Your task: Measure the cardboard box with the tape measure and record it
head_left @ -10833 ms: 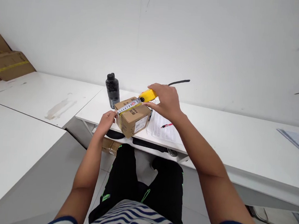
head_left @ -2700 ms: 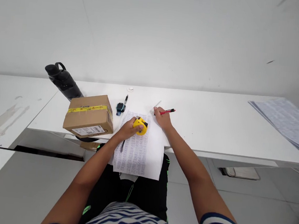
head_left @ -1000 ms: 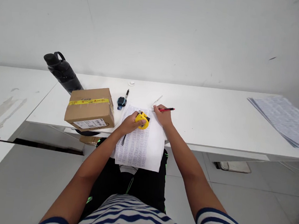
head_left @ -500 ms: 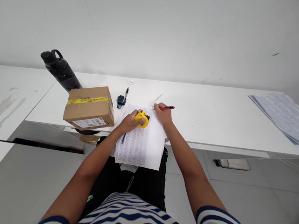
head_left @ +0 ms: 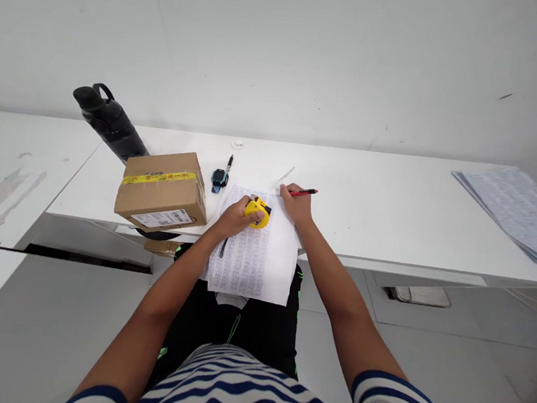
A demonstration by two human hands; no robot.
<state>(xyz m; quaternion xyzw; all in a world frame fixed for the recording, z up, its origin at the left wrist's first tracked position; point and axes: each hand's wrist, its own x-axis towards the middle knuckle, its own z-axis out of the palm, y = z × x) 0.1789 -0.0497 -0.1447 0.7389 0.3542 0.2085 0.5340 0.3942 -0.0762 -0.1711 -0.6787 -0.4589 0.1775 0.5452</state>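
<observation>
A yellow tape measure (head_left: 258, 213) is gripped in my left hand (head_left: 236, 218), above a sheet of paper (head_left: 247, 269) covered in columns of writing. A dark wrist strap dangles below that hand. The paper lies partly on the desk and hangs over its front edge toward my lap. My right hand (head_left: 297, 205) is closed around a red pen (head_left: 303, 193), near the paper's upper right corner. The pen's tip is too small to make out against the page.
Left of the paper stands a taped cardboard box (head_left: 157, 197), with a black bottle (head_left: 112, 124) behind it. A watch (head_left: 219, 178), a black pen (head_left: 230, 163) and a small white object (head_left: 237, 144) lie farther back. Written sheets (head_left: 519, 210) are stacked on the right of the white desk (head_left: 391, 213).
The view has shifted very slightly. Both hands keep their grips on the tape measure and the red pen, in nearly the same places over the paper.
</observation>
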